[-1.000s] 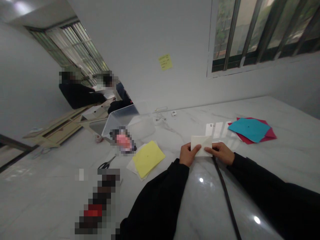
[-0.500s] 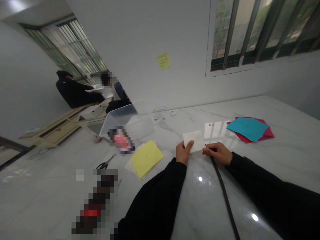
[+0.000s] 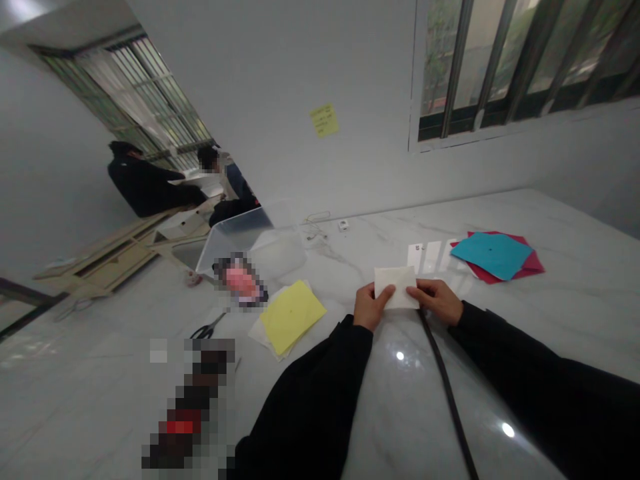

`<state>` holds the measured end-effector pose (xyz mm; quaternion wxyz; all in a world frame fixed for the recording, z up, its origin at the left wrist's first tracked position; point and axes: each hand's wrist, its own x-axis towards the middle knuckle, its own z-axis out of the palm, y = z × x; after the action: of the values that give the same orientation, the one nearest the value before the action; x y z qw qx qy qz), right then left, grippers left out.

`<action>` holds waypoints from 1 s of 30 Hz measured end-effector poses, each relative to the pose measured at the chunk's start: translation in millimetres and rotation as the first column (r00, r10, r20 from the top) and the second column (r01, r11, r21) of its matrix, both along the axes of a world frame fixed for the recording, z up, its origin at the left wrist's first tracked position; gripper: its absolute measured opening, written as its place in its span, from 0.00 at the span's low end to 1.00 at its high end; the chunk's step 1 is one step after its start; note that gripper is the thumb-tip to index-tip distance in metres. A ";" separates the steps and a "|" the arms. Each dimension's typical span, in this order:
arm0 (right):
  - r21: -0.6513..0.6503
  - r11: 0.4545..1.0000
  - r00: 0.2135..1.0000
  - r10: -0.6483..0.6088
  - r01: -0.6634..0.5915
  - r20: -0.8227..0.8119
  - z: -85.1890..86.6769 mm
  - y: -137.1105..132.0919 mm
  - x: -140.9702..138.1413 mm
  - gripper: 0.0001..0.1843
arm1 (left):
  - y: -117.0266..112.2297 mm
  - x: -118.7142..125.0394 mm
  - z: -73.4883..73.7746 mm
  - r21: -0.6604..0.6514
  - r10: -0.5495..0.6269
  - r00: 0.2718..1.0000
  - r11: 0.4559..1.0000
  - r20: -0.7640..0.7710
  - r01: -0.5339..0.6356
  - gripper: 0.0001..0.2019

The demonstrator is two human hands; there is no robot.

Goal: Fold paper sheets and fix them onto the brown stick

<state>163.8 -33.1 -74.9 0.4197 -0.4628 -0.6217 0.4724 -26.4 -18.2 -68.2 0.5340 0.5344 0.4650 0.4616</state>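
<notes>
A small, white, roughly square piece of paper (image 3: 396,275) is held up between my two hands; it looks folded, though its layers do not show clearly. My left hand (image 3: 371,307) pinches its left side, thumb on the near face and fingers behind. From the right, my right hand (image 3: 441,301) grips the opposite edge the same way, thumb pressed on the face. To the left of my hands lie yellow sheets (image 3: 293,317) over white ones. Blue sheets (image 3: 493,255) on top of red sheets (image 3: 533,263) lie to the right.
Scissors (image 3: 207,328) lie left on the marble-patterned table (image 3: 310,413), near a clear plastic bin (image 3: 227,233). A dark strip (image 3: 450,393) runs down from my right hand. Small cables and a white plug (image 3: 343,226) sit by the wall. Two people sit at the back left.
The white paper has turned level and shifted slightly right and down. My right thumb has moved from the paper's lower right corner onto its face. The left hand still holds it.
</notes>
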 end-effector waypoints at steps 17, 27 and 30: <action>-0.001 1.000 0.999 -0.020 0.020 -0.045 0.6 0.7 -1.6 0.23 | -7.0 2.5 8.9 0.086 -0.077 0.984 0.992 -0.160 0.092 0.21; 0.289 0.902 0.913 -0.376 0.322 0.157 4.8 23.5 33.8 0.19 | 9.1 -5.6 -3.2 0.046 0.024 0.998 0.999 -0.063 -0.021 0.21; 0.412 0.834 0.829 -0.494 0.367 0.262 5.2 37.6 51.2 0.15 | 8.6 -5.7 -2.8 0.050 0.015 0.997 0.999 -0.074 -0.011 0.21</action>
<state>215.0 4.4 -69.6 0.4707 -0.5900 -0.6374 0.1552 -32.1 -9.7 -71.1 0.4997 0.5613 0.4764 0.4564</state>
